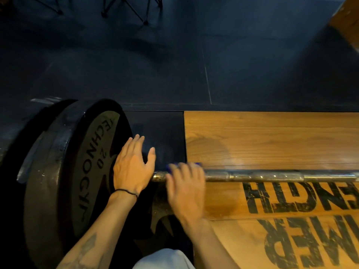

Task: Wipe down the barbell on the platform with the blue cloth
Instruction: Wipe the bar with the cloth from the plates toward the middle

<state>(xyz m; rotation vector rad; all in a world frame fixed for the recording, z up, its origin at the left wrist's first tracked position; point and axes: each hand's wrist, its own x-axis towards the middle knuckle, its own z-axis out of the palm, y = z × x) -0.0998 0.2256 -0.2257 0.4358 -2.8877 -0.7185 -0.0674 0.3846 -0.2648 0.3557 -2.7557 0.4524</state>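
The steel barbell (272, 176) lies across the wooden platform (272, 140), its left end loaded with black 20 kg plates (85, 171). My right hand (185, 189) curls over the bar just right of the plates and grips the blue cloth (197, 164), which peeks out past my fingers; the hand is blurred by motion. My left hand (131, 164) hovers with fingers straight and spread over the bar's inner end beside the plate face; whether the palm touches the bar is hidden.
Black rubber flooring (155, 65) surrounds the platform. Chair or stand legs (136, 10) stand at the far top. A wooden box corner (345, 20) shows at the upper right. Black lettering (301, 210) is painted on the near part of the platform.
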